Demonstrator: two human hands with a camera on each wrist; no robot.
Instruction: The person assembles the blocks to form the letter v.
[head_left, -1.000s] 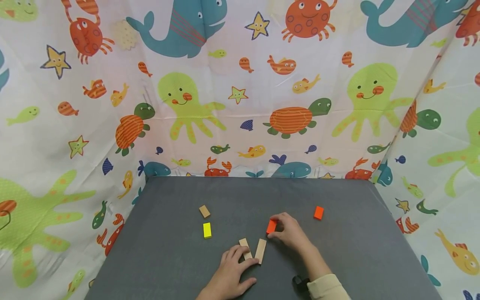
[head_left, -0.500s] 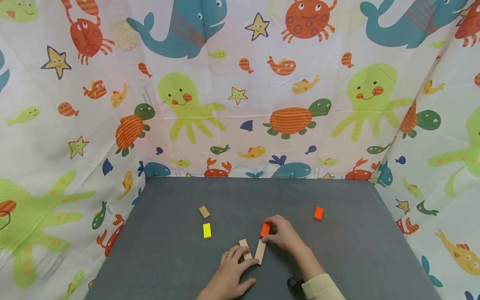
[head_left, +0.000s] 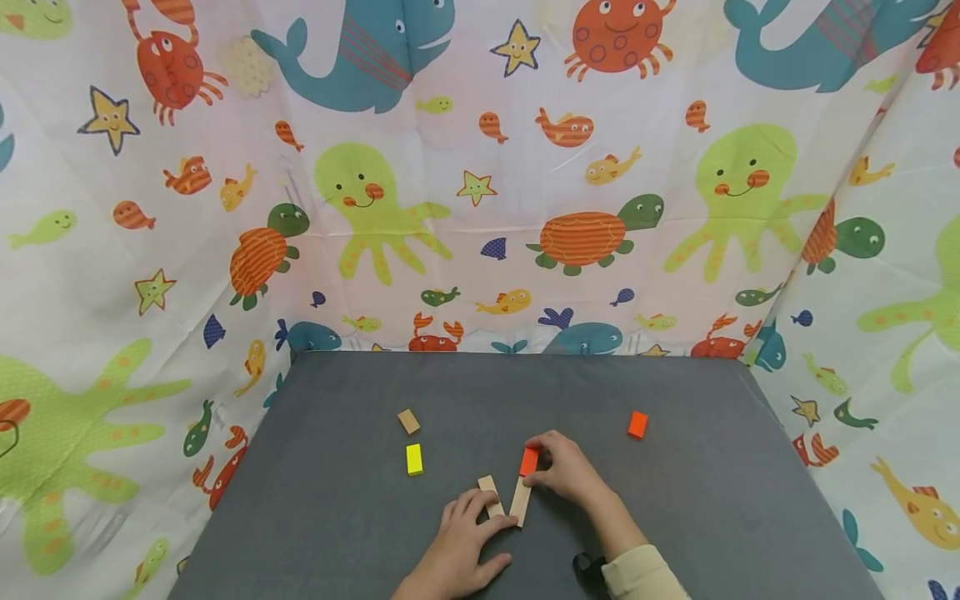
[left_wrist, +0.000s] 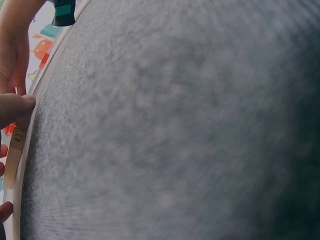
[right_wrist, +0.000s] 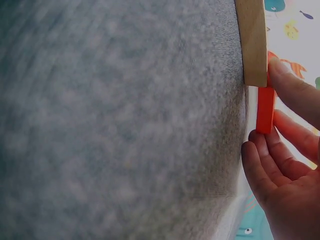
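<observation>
My right hand [head_left: 572,473] pinches a red-orange block [head_left: 529,461] between thumb and fingers, at the far end of a plain wooden block [head_left: 520,502]. In the right wrist view the orange block [right_wrist: 265,110] lies against the end of the wooden block [right_wrist: 254,45]. My left hand [head_left: 463,546] rests over a second plain wooden block [head_left: 491,495], its fingers partly hiding it. One left finger reaches the near end of the first wooden block, while the left thumb stays apart. These two wooden blocks slant towards each other at their near ends.
A yellow block [head_left: 414,459] and a short tan block [head_left: 408,422] lie to the left on the grey table [head_left: 337,517]. Another orange block [head_left: 637,425] lies to the right. A curtain with sea animals [head_left: 480,275] hangs behind the table.
My right hand has brought the orange block left, from beside the right wooden block to its far end. My left hand has stayed in place.
</observation>
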